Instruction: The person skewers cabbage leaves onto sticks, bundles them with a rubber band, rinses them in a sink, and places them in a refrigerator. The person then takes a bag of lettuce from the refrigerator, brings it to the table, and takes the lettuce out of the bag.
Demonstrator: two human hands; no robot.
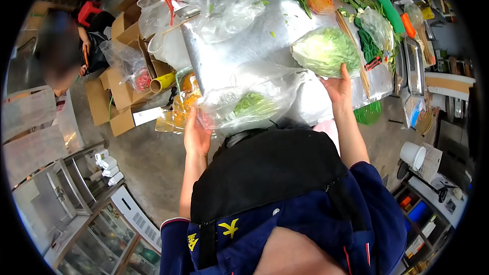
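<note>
A pale green cabbage [326, 53] is at the right of the metal table [239, 53]. My right hand [338, 90] grips its near lower side, thumb up against the leaves; the other fingers are partly hidden beneath. At the table's near edge lies a clear plastic bag [270, 91] with green leaves [248, 103] inside. My left hand [197, 135] has its fingers closed on the left edge of this bag. A white plastic bag [311, 103] bulges between the clear bag and my right hand.
Wooden sticks [356, 46] lie right of the cabbage, beside a green cloth-like bundle [368, 43] and red-handled tool [373, 63]. Crumpled clear bags [224, 18] cover the back left. Cardboard boxes [119, 84] stand left on the floor, near another person [61, 46].
</note>
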